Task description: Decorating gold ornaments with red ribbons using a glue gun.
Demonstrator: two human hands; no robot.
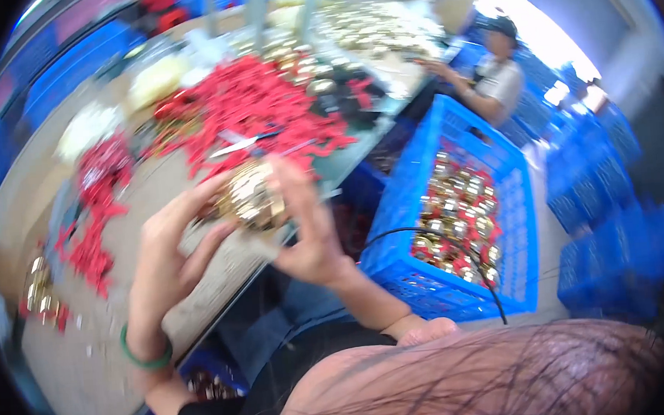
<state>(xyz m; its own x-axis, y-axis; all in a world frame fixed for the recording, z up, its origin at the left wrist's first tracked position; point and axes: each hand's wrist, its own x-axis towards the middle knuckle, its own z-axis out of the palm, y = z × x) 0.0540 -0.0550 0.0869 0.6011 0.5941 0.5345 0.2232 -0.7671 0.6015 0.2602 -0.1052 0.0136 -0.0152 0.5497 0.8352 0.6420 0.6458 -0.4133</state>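
Over the table's near edge, both my hands are raised around a shiny gold bell-like ornament [251, 194], slightly blurred. My left hand [175, 251], with a green band on its wrist, presses fingertips and thumb to its left side. From the right, my right hand [311, 236] closes its fingers round the other side. Just beyond the ornament lie scissors [237, 145] with pale blades, on a heap of red ribbon pieces [249, 97]. Whether the ornament is one piece or several joined together is hard to make out.
A blue crate [533, 231] of gold ornaments and red ribbons stands to my right, a dark cord across it. More gold ornaments [38, 285] lie on the table [81, 383] at left. Across the back right sits another person [497, 77]. Blue crates [613, 263] are stacked at far right.
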